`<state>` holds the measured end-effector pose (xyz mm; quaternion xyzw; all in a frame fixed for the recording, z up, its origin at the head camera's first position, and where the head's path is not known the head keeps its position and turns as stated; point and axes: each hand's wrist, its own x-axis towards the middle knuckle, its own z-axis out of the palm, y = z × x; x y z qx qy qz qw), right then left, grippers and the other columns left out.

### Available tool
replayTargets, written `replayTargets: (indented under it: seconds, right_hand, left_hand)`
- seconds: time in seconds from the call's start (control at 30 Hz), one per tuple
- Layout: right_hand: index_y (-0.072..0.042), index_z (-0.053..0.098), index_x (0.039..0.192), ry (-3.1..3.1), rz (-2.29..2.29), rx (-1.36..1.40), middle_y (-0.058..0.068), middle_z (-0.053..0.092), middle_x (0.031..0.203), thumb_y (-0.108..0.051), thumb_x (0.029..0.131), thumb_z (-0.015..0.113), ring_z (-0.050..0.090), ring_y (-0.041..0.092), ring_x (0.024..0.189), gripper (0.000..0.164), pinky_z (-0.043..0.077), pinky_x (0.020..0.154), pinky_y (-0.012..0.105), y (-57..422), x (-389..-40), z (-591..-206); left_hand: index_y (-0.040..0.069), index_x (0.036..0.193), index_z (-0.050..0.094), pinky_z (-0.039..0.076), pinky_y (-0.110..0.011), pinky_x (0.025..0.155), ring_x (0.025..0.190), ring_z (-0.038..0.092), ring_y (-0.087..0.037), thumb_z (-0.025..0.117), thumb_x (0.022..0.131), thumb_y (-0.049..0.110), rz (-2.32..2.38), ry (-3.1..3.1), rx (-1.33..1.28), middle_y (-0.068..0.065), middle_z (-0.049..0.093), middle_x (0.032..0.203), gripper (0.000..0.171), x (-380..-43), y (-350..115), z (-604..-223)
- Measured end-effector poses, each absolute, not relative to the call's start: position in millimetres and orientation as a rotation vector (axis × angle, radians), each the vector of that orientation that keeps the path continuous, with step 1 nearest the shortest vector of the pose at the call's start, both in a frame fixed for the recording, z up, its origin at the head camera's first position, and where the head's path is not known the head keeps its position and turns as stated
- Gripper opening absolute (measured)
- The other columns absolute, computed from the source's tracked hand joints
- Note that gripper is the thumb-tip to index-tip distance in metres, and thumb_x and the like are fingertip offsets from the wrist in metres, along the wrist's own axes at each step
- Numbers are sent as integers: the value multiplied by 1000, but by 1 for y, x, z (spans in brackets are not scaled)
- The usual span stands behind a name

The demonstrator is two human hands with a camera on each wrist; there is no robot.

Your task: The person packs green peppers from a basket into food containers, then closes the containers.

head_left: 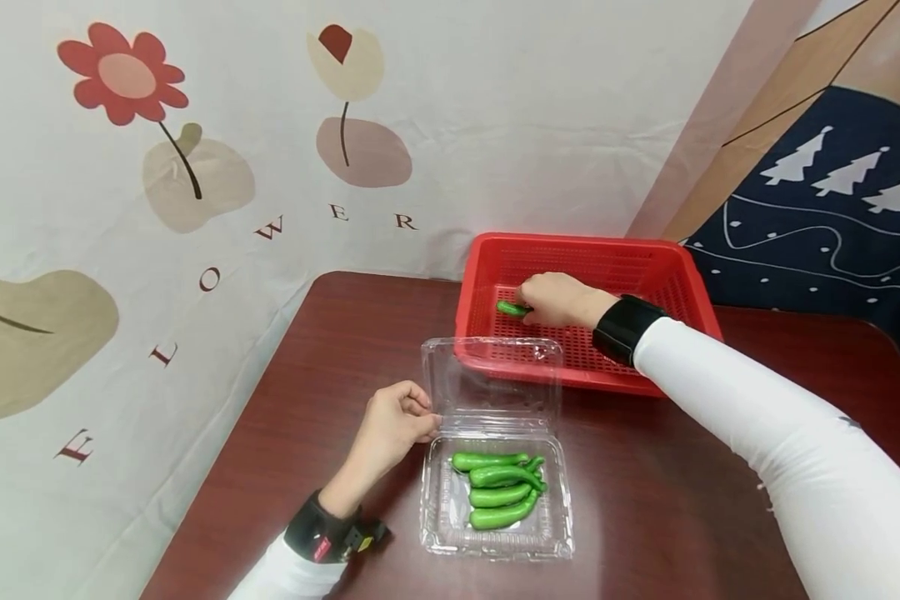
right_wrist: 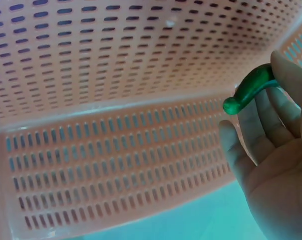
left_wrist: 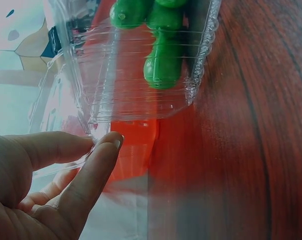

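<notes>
My left hand (head_left: 394,423) pinches the left edge of a clear plastic clamshell box (head_left: 432,533) near its hinge, between thumb and fingertip. The lid (head_left: 487,375) stands raised, overlapping the basket's front in the head view. Several green peppers (head_left: 498,497) lie side by side in the box's base. Over in the red basket (head_left: 487,246), my right hand (head_left: 558,300) holds one more green pepper (right_wrist: 255,87). Its rounded end sticks out past the fingers, and the rest is hidden by the hand.
Under everything is a dark reddish-brown table (head_left: 307,350). Behind it hangs a pale cloth (head_left: 495,150) printed with flowers and letters, right up to the basket's back. A dark blue patterned cloth (head_left: 810,242) hangs at the right.
</notes>
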<state>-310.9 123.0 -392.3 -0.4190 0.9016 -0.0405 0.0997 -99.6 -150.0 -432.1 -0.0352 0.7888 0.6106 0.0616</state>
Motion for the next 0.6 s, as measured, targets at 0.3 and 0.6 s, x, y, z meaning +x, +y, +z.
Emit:
replayTargets:
  seconds: [0.3, 0.6]
  right_hand:
    - [-8, 71, 98, 2772, -288, -1205, 5, 67, 87, -12, 90, 83, 54, 22, 75, 15, 51, 70, 37, 135, -295, -363]
    - [-11, 71, 99, 2852, -442, -1155, 2, 63, 88, -15, 92, 82, 52, 20, 77, 14, 47, 68, 34, 146, -270, -340]
  left_hand:
    - [-7, 88, 61, 67, -41, 59, 62, 72, -22, 76, 80, -17, 1852, 2389, -95, -10, 68, 69, 20, -99, -151, -430]
    - [-6, 87, 61, 67, -37, 59, 62, 72, -21, 76, 80, -16, 1854, 2386, -101, -9, 66, 68, 19, -98, -150, -432]
